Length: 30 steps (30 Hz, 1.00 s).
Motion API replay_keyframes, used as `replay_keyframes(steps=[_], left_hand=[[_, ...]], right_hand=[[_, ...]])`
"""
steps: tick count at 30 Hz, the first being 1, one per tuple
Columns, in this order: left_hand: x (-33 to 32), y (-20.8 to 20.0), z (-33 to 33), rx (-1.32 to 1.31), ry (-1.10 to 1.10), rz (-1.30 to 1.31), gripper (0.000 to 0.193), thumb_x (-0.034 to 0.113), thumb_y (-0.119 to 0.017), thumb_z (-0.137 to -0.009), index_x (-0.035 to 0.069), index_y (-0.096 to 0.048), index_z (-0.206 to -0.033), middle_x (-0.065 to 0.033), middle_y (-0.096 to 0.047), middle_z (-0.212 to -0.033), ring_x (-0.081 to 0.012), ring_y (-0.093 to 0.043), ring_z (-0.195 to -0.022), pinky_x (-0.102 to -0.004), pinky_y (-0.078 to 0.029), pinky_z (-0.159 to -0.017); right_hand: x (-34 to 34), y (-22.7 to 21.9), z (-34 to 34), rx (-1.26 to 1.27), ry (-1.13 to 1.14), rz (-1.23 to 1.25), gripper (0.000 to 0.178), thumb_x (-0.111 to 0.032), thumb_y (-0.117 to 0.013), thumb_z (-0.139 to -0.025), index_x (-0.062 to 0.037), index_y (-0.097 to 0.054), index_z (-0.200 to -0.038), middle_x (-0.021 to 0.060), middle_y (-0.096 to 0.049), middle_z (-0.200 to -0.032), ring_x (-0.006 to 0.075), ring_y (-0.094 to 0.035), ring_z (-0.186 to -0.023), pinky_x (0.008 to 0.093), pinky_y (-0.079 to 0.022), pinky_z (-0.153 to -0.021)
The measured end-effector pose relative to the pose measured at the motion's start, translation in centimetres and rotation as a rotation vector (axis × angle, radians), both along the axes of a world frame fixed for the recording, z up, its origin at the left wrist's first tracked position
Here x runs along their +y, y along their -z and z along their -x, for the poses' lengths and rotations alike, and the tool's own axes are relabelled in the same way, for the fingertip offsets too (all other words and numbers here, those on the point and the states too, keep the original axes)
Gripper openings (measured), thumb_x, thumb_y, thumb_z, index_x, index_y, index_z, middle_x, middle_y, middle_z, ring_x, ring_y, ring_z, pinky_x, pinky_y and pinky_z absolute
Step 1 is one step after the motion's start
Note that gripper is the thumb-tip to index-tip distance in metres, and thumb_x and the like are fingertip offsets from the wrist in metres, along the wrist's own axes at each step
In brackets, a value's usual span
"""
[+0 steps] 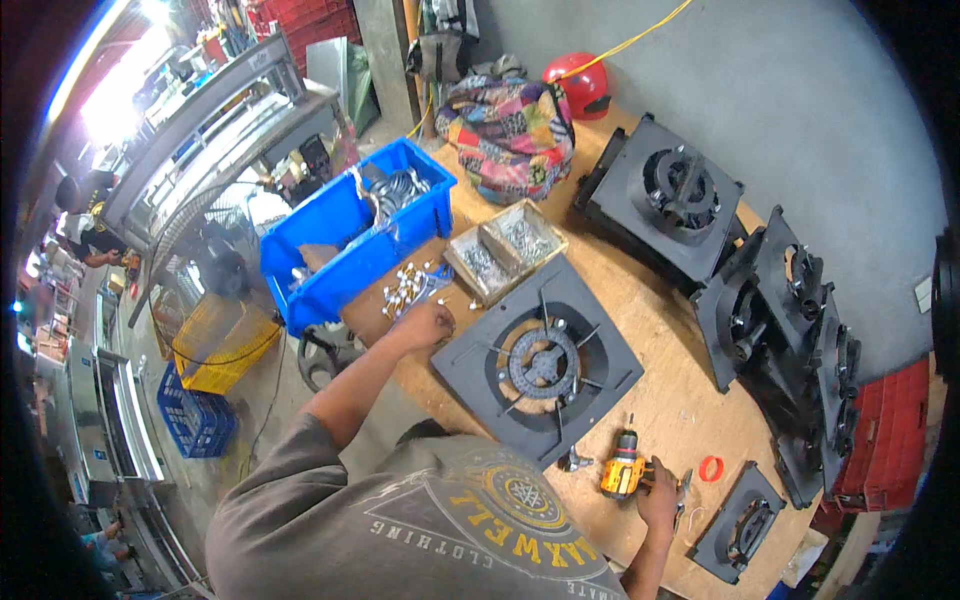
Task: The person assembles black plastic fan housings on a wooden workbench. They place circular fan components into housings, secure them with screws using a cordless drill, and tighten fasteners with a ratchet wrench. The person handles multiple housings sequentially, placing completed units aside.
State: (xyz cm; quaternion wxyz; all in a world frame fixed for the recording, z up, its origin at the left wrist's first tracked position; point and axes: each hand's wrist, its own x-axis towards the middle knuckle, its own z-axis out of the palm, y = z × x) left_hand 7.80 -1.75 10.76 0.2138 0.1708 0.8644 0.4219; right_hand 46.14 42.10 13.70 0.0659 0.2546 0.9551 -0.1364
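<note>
A black gas stove burner unit [541, 360] lies on the wooden table in front of me, its round burner and pan supports facing up. Beside its left corner my left hand [425, 325] is closed, fingers curled down next to a pile of small white-and-brass fittings [405, 287]; whatever is in the fingers is hidden. On the right, my right hand [657, 492] is closed around the handle end of a yellow and black cordless drill [624, 473]. A small dark metal part [572, 461] lies between the stove and the drill.
A divided tray of screws [508, 250] and a blue bin [350, 235] with cables stand beyond the left hand. Stacked black stove units [690, 200] line the right side. A red ring [711, 468] and a smaller burner unit [740, 522] lie near the right hand.
</note>
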Motion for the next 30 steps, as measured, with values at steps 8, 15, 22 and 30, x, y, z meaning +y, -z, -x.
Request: replay_keyframes(steps=[8, 15, 22, 30], left_hand=[[-1.4, 2.1, -3.5, 0.383, 0.217, 0.261, 0.028, 0.024, -0.067, -0.074, 0.005, -0.067, -0.095, -0.0201, -0.063, -0.098, -0.0403, -0.061, -0.096, -0.0481, -0.049, -0.081], [-1.9, 2.7, -3.3, 0.407, 0.109, 0.061, 0.018, 0.012, -0.066, -0.078, 0.004, -0.071, -0.092, -0.0211, -0.065, -0.087, -0.0402, -0.063, -0.088, -0.047, -0.049, -0.078], [-0.8, 4.9, -4.8, 0.008, -0.182, -0.264, 0.024, 0.009, -0.069, -0.084, 0.001, -0.068, -0.107, -0.0149, -0.07, -0.1, -0.0265, -0.068, -0.095, -0.0365, -0.052, -0.083], [1.7, 8.8, -7.6, -0.884, -0.231, -1.029, 0.036, 0.015, -0.061, -0.095, 0.002, -0.057, -0.128, -0.0064, -0.061, -0.125, -0.0158, -0.059, -0.109, -0.0304, -0.049, -0.094]], right_hand=[[0.7, 1.0, 0.7, -0.097, -0.22, -0.188, 0.07, -0.016, -0.073, -0.069, -0.0108, -0.051, -0.136, 0.0116, -0.061, -0.118, 0.0298, -0.053, -0.115, 0.0549, -0.031, -0.106], [-3.3, -5.2, 1.6, 0.182, -0.039, -0.008, 0.07, -0.013, -0.081, -0.064, -0.0055, -0.056, -0.129, 0.018, -0.067, -0.102, 0.0339, -0.064, -0.098, 0.0443, -0.05, -0.09], [-10.9, -9.3, 6.3, 0.218, 0.191, 0.884, 0.044, -0.017, -0.078, -0.076, 0.0013, -0.064, -0.114, 0.012, -0.071, -0.103, 0.0175, -0.067, -0.097, 0.0333, -0.053, -0.085], [-17.3, -7.2, 11.7, 0.13, 0.1, 0.92, 0.041, -0.021, -0.078, -0.076, 0.0015, -0.065, -0.108, 0.0149, -0.072, -0.099, 0.0213, -0.069, -0.094, 0.0356, -0.053, -0.084]])
